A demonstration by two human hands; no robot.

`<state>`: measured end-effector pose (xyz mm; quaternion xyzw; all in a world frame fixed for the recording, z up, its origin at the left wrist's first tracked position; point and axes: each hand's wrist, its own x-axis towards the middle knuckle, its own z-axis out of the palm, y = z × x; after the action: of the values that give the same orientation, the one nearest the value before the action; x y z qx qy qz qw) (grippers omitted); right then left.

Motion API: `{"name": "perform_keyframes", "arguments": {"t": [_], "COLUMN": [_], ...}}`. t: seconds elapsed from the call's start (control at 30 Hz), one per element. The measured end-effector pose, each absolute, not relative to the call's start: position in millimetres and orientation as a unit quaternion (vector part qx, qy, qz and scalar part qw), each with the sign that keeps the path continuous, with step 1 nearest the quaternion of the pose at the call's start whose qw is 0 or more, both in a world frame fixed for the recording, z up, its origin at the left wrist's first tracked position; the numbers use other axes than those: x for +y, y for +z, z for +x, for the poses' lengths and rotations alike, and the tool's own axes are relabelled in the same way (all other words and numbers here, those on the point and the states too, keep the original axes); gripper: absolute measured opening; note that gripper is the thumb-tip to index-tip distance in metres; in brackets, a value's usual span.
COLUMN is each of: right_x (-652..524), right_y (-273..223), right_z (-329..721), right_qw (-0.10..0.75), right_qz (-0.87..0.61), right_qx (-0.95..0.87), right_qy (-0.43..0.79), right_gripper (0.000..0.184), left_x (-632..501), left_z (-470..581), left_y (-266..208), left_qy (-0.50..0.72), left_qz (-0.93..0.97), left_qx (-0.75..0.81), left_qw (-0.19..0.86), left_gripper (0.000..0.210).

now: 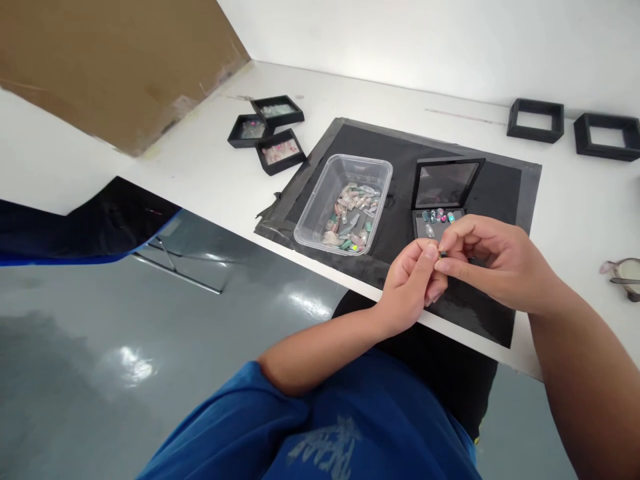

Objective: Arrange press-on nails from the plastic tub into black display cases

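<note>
Right hand (493,250) pinching a dark piece (443,254) (left hand (409,283) closed alongside, contents unclear); step apparently fine handling, next move needing steadiness

The left arm (320,350) reaches forward and rightward, the right arm (585,373) comes in from the lower right, and the left hand (411,283) and right hand (497,265) meet with thumbs and forefingers pinched, fingertips close together, left fingers curled.

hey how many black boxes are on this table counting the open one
6: the open box on the mat; left of it, three boxes; far right, two boxes. More may be out of view.
</note>
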<state>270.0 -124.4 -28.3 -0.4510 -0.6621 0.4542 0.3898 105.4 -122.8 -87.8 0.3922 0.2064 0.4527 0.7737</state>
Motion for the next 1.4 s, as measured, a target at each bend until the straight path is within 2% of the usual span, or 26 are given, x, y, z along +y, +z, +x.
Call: {"name": "perform_keyframes", "arguments": {"t": [0.23,0.6,0.83,0.93,1.07,1.23,1.4], "right_x": [-125,-126,-120,-116,-113,-110,-110], "right_y": [-25,-23,-22,-25,-34,-47,-51], "right_z": [272,279,304,308,305,296,293], "right_qw": [0.411,0.374,0.373,0.346,0.279,0.211,0.205], "right_qz": [-0.488,-0.498,-0.560,-0.579,-0.599,-0.630,-0.628], "right_qx": [-0.672,-0.678,-0.647,-0.642,-0.658,-0.698,-0.729], "right_qy": [0.376,0.389,0.359,0.365,0.361,0.267,0.180], "right_gripper": [0.020,0.015,0.020,0.026,0.030,0.023,0.021], "left_x": [-120,-120,-125,-124,-121,-119,-118], "left_z": [105,102,93,88,84,80,79], "left_y": [-86,-83,-80,-79,-77,-74,-73], "left_qy": [0.450,0.445,0.406,0.349,0.298,0.270,0.239], "left_qz": [0.381,0.384,0.462,0.492,0.538,0.577,0.612], "left_qx": [0.194,0.172,0.179,0.149,0.127,0.113,0.106], "left_qw": [0.784,0.790,0.768,0.784,0.778,0.762,0.746], "left_gripper": [0.054,0.051,0.068,0.073,0.068,0.055,0.050]}}
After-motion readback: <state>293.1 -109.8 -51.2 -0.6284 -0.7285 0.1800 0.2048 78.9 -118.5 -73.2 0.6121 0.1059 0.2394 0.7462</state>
